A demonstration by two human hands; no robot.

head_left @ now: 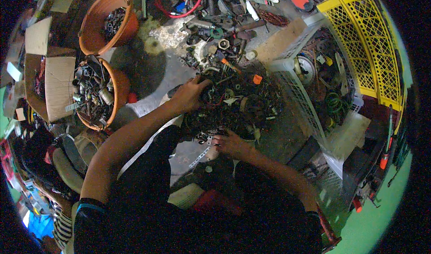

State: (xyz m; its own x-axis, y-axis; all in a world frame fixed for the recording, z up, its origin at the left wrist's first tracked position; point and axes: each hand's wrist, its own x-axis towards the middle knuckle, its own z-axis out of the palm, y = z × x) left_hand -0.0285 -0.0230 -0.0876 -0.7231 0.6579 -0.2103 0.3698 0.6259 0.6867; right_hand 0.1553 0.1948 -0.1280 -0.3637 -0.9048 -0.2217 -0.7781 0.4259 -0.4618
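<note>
A dark heap of mixed metal scrap [233, 101] lies on the floor in front of me. At its left edge is my left hand [192, 95], fingers bent down into the dark pieces; whatever is between them is hidden. My right hand [232, 145] is closed at the near edge of the heap, its fingertips among small parts too dim to name. A perforated metal strip [200, 157] lies on the floor just left of that hand. In the heap an orange piece [257, 79] stands out.
Two orange buckets stand at left, one [92, 32] behind another [117, 92] full of metal parts, beside an open cardboard box [60, 90]. White plastic crates [310, 106] and a yellow crate [366, 43] are at right. Pipe fittings and a red hose [200, 2] lie beyond.
</note>
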